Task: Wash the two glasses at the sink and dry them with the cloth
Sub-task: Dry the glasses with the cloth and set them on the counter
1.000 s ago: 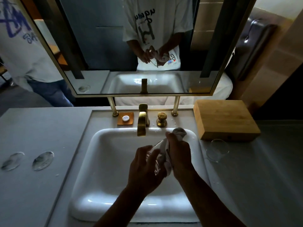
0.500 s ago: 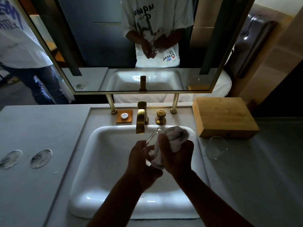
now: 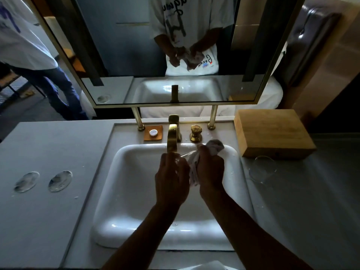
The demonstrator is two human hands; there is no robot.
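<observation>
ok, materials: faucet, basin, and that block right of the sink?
Faucet: metal, brushed gold or brass by its soft yellow sheen. Basin: glossy white, probably ceramic or enamel, going by sharp highlights. Block: pale wood, matte, faint grain lines; possibly bamboo.

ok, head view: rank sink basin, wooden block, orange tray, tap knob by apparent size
1. sink basin, by far the largest.
2. wooden block.
3. orange tray.
4. tap knob, though close to the tray in area.
</observation>
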